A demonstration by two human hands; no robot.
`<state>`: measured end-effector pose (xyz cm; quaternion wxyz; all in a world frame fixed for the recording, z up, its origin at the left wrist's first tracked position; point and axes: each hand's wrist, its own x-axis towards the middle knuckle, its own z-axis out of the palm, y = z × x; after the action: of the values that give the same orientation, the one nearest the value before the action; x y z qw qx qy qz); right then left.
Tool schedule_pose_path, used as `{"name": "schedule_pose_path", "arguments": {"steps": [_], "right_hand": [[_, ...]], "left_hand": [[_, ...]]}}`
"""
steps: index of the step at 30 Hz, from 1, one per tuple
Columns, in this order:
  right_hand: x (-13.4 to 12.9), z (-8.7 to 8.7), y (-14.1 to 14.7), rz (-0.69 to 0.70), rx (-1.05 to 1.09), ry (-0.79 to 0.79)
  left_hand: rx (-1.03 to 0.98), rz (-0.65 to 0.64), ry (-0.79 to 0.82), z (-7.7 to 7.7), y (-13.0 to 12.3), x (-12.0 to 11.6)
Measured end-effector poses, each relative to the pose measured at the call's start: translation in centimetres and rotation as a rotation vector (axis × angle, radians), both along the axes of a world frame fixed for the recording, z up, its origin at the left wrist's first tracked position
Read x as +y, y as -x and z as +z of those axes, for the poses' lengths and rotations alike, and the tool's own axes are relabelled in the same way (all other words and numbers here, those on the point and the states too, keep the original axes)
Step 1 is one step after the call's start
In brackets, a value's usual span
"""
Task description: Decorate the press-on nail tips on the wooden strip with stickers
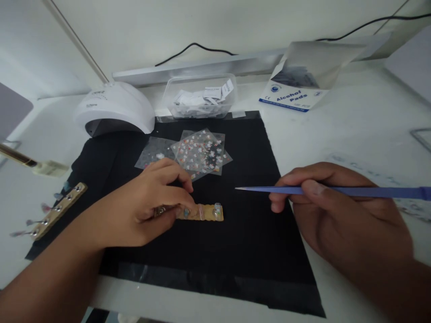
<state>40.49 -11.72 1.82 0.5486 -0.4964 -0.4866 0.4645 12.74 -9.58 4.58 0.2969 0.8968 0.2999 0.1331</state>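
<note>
My right hand (343, 211) holds blue-purple tweezers (336, 192) level, their fine metal tip pointing left over the black mat (249, 251). My left hand (148, 202) is closed at a gold-brown nail tip stand (210, 212) lying on the mat, thumb and fingers around its left part. Small decorated nail tips sit along this strip; the left ones are partly hidden by my fingers. Just beyond my left hand, clear nail sticker sheets (202, 150) with small printed figures overlap in a pile.
A white nail lamp (114, 107) stands back left. Behind the mat are a clear tub (202, 98) of white packets and an open alcohol pads box (296, 89). At left lie a second stand with nail tips (60, 211) and a bottle (50, 168). Another clear sheet (412, 207) lies right.
</note>
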Motion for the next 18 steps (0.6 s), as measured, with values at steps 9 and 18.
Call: {"name": "schedule_pose_path", "arguments": {"steps": [9, 18], "right_hand": [[-0.18, -0.16, -0.28, 0.041, 0.064, 0.037], [-0.27, -0.40, -0.51, 0.057, 0.060, 0.021]], "left_hand": [[-0.009, 0.043, 0.071, -0.58, -0.39, 0.00], [0.044, 0.023, 0.112, -0.75, -0.40, 0.32]]}}
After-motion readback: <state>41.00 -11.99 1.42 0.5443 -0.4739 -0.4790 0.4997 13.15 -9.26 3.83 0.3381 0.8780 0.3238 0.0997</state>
